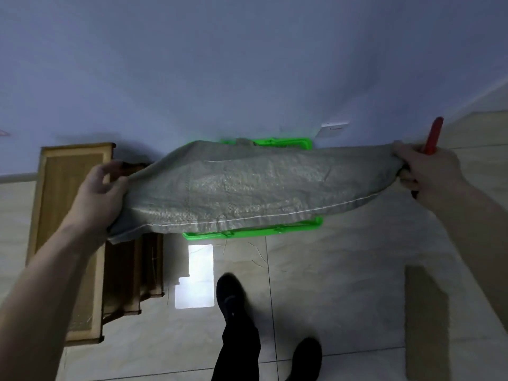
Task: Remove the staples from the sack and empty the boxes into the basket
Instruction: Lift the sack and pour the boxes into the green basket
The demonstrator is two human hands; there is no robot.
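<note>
Left of the sack (247, 188), a wooden stand (66, 215) rests on the tiled floor (330, 270). My left hand (96, 196) grips the sack's left end, fingers curled into the cloth. The sack hangs stretched level above the green basket (247, 232), covering most of it. At its right end, my right hand (428, 171) clenches the cloth together with a red-handled tool (434, 136).
</note>
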